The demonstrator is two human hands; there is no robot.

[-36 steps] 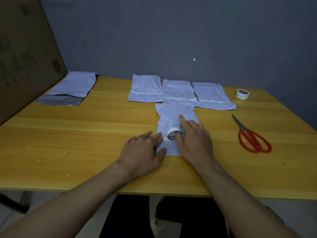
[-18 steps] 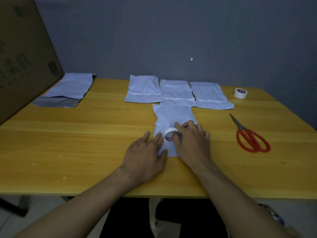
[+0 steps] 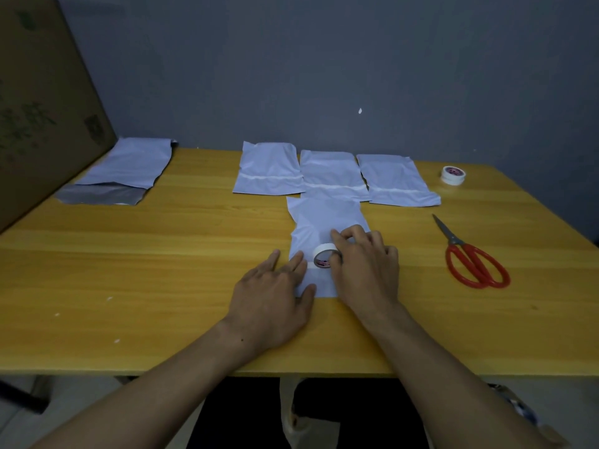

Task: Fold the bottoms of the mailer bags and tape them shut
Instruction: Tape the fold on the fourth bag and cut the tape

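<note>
Two hands work near the front edge of the table (image 3: 162, 270). Left hand (image 3: 275, 296): flat, fingers straight, pressing the lower left part of the mailer bag (image 3: 324, 218) onto the wood. Right hand (image 3: 366, 273): thumb and fingers curled round the tape roll (image 3: 325, 255), which stands on edge on the bag, just beside the left fingertips. A short white strip lies on the bag between roll and fingertips; I cannot tell whether it joins the roll.

The mailer bag lies lengthwise, pointing away from the person, at mid-table. Its far end reaches the middle of three taped bags (image 3: 330, 168), which sit side by side in a row, each crossed by a white band.

Red-handled scissors (image 3: 473, 257) lie to the right, blades together, well apart from the bag. A second tape roll (image 3: 453, 174) lies flat at far right.

Far left: a stack of bags (image 3: 129, 163), its grey side showing at the near end, beside a cardboard box (image 3: 42, 102). Grey wall (image 3: 324, 59) behind.
</note>
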